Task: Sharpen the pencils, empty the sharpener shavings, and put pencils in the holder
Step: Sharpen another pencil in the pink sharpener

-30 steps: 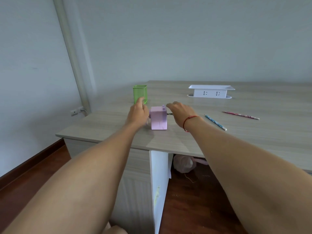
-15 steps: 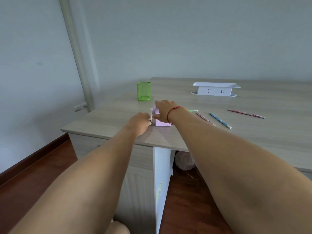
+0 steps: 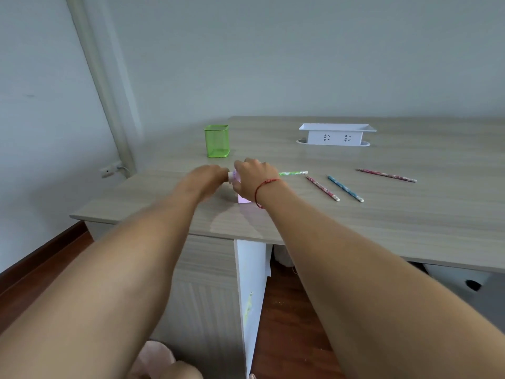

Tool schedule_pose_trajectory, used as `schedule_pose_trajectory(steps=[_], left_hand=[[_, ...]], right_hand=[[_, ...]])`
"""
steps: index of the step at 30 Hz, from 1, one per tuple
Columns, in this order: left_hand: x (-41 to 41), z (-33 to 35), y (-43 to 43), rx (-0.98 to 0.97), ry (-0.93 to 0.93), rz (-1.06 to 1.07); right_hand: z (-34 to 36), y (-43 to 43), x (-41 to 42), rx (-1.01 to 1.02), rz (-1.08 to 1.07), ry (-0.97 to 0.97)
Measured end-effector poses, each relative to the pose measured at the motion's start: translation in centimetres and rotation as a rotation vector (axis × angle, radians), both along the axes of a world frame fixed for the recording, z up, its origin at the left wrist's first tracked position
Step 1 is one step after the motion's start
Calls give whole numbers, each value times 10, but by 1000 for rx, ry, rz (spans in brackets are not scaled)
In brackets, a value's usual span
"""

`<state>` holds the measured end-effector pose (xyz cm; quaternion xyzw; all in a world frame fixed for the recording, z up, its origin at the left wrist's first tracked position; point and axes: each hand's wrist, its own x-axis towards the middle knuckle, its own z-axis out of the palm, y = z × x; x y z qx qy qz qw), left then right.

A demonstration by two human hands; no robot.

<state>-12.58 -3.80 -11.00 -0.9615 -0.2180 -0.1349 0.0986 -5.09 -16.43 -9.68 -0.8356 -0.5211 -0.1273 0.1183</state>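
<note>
Two hands meet at the pink sharpener (image 3: 243, 198) near the desk's (image 3: 355, 214) front left. The right hand (image 3: 255, 179) clamps over it, likely to steady it around the green pencil (image 3: 292, 173) poking out sideways. The blurred left hand (image 3: 207, 177) is at the crank (image 3: 230, 175); I cannot tell whether it grips.

Place: home study or office.
Desk: pale wood-grain desk (image 3: 382, 228).
Far edge: white plastic socket box (image 3: 336, 138), green mesh pencil holder (image 3: 216, 142).
Floor: dark red wooden floor (image 3: 287, 324).
</note>
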Motion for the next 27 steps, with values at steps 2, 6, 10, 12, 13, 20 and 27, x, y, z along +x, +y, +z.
schedule_pose_trajectory(steps=[2,6,10,12,13,20,27], left_hand=[[1,13,1,29,-31,-20],[-2,26,-13,40,-31,-1],[-4,28,-15,-29,-41,33],[-5,29,-14,-48,-52,51],[-4,30,-13,-74,-73,60],[-9,43,-22,-220,-144,38],[-35,21,-45,-349,-129,78]], right_hand=[[2,0,1,-7,-2,4],[7,-3,1,-44,-17,-6],[8,-5,-5,-54,-27,-14],[8,-6,-6,-65,-26,-14],[8,-5,-5,-73,-25,-12],[12,0,-2,-89,-68,12],[15,3,-7,-88,-112,39]])
